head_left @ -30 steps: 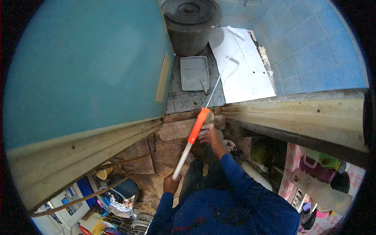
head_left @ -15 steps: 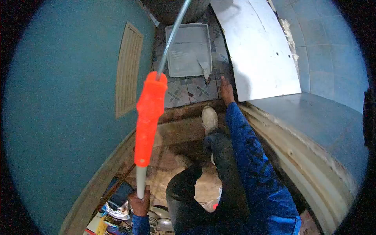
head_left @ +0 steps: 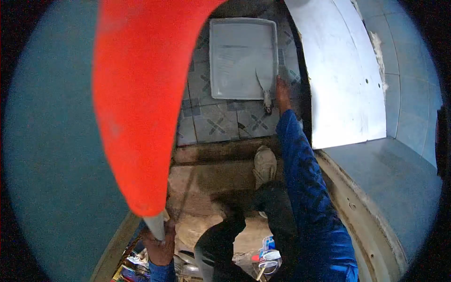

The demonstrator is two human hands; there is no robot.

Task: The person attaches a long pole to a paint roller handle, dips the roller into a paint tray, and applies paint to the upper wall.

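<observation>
My left hand (head_left: 161, 246) is closed around the pale pole (head_left: 155, 226) of a long-handled tool, likely a paint roller. Its bright orange grip (head_left: 138, 108) looms close to the camera and fills much of the upper left. On the tiled floor ahead lies a white paint tray (head_left: 235, 58). A scraper or spatula (head_left: 266, 96) rests over the tray's near right corner, its handle sticking out past the rim. My right hand (head_left: 283, 95) reaches down to the tray's right edge with fingers stretched forward. Whether those fingers touch the rim cannot be made out.
A white panel (head_left: 345, 80) leans at the right above a grey ledge (head_left: 371, 162). The blue-green wall (head_left: 51, 141) runs along the left. My shoe (head_left: 265, 165) stands on the step below the tiles (head_left: 216, 120). Assorted items lie around the bottom.
The orange grip has swung nearer the camera and grown large; its metal rod is out of sight. My right hand has moved forward to the tray's edge. The view has shifted closer.
</observation>
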